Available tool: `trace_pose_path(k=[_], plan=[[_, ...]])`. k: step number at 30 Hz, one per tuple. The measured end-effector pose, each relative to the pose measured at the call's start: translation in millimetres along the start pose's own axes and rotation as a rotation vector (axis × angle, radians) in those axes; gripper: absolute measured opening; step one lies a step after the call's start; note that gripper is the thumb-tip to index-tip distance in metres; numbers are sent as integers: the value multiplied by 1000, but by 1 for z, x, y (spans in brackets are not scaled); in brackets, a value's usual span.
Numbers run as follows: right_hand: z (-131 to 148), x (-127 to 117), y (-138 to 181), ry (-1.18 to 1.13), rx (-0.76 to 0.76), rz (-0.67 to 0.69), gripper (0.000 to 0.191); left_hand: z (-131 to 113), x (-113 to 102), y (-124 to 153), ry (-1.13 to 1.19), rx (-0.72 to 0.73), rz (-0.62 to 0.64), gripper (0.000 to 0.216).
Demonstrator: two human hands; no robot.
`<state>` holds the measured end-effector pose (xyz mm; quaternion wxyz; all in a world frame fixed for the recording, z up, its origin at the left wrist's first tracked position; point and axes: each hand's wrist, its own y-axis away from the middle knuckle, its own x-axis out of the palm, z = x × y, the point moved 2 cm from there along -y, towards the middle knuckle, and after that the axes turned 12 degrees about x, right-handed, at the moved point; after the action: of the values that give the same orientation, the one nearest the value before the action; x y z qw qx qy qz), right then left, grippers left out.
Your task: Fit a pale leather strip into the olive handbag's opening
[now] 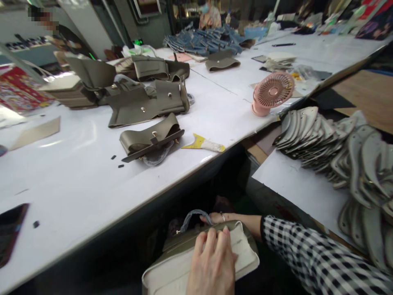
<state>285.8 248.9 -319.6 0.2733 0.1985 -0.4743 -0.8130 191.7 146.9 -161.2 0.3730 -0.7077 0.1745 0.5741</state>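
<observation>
I stood and watched a green-grey bag (172,274) with a pale side facing up. It was down low, in the dark gap next to the long white table (76,176), not on top of it. The left hand (211,254) lay on the pale side, fingers bent and close together at the edge, and it seemed to grip there. The right hand (216,218) was at the far side, by the handle (196,212) in its clear wrap. The bag hid most of those fingers, so I could not tell if they pinched anything.

I thought the bag could slip, because I saw no table under it. If the left fingers pushed too hard, the pale side might get a dent or a dirty mark. The bracelet (222,216) was close to the wrap and could snag and tear it. The checked sleeve (294,241) was near a big messy pile of grey curved pieces (362,151). One bump from that elbow, I guessed, and some pieces could slide off.
</observation>
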Motion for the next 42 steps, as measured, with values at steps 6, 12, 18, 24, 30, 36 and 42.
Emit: trace_pose_path(k=[6,12,18,24,30,36,42], plan=[[65,-34,47,36,-105,-146,36,-2,-17,2,139,-92,118,44],[91,4,98,277,-180,-149,49,1,-44,0,353,-207,112,26],[86,19,96,626,-171,-237,55,70,-60,53,651,-569,-150,25],[90,22,116,786,-274,-234,60,143,7,123,1136,-1054,55,60],[92,29,126,897,-406,-244,54,128,68,116,1448,-1064,160,52],[90,32,121,984,-480,-329,52,128,90,115,1417,-1232,-3,66],[93,29,120,873,-500,-344,58,138,24,120,1320,-1118,-65,64]])
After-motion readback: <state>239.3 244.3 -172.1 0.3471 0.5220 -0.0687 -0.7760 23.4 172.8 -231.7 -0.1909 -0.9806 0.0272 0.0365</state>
